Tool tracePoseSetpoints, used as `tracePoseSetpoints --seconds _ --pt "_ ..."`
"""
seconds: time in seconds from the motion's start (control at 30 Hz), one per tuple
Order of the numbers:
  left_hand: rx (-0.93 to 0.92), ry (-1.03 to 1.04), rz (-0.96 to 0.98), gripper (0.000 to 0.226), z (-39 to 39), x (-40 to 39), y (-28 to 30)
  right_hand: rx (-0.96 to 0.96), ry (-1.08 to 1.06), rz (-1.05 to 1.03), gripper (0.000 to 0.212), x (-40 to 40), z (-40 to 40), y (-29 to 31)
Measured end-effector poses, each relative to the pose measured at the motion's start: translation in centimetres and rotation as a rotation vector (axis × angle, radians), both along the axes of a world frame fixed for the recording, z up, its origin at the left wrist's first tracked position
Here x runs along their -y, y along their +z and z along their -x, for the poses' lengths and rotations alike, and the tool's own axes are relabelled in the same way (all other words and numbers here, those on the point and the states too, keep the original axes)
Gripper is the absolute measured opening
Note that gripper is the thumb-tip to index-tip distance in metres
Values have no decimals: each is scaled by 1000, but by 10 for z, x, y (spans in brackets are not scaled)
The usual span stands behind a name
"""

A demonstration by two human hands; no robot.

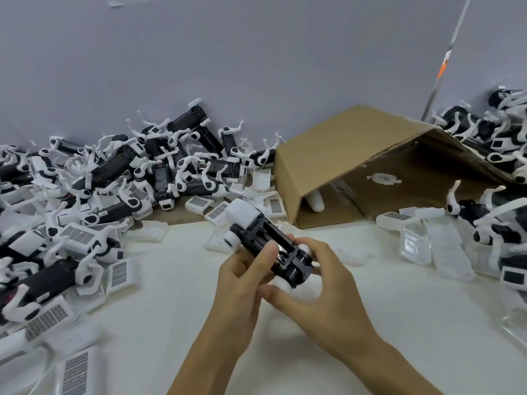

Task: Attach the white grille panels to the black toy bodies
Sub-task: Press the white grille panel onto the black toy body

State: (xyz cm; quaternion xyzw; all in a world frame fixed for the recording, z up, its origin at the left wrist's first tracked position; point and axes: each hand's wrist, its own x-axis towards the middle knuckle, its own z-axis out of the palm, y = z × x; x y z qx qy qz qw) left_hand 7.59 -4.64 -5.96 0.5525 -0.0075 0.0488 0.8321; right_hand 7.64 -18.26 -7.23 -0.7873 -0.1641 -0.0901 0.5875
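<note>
Both hands hold one black toy body (271, 246) above the white surface (171, 280), just in front of the tipped cardboard box (342, 155): the left hand (242, 277) and right hand (322, 283) each have their grip clamped on it, and a white panel (242, 215) already sits at its far end. Plenty of loose grille panels (119, 273) lie left of the box beside heaps of toy bodies (119, 172), so I judge much work is left.

Left hand (245, 269), right hand (310, 283), both gripping
</note>
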Motion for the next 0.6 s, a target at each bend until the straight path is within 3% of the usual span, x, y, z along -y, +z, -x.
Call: tracePoseSetpoints --seconds 0.13,0.23,0.33,0.4,0.43,0.6 --pt "11 8 -126 46 4 -3 4 75 -90 83 54 -3 4 1" --pt "120 -8 -281 33 5 -6 8 40 -14 78 63 5 0 1" --pt "431 282 -846 39 7 -23 13 -14 138 150 97 7 3 5" --pt "690 448 -1298 56 2 -35 9 16 149 60 97 4 5 7" --pt "750 472 -1400 60 0 -38 6 23 139 9 95 3 5 8" --pt "793 417 -1405 62 0 -29 -1 63 38 0 75 3 8 6"
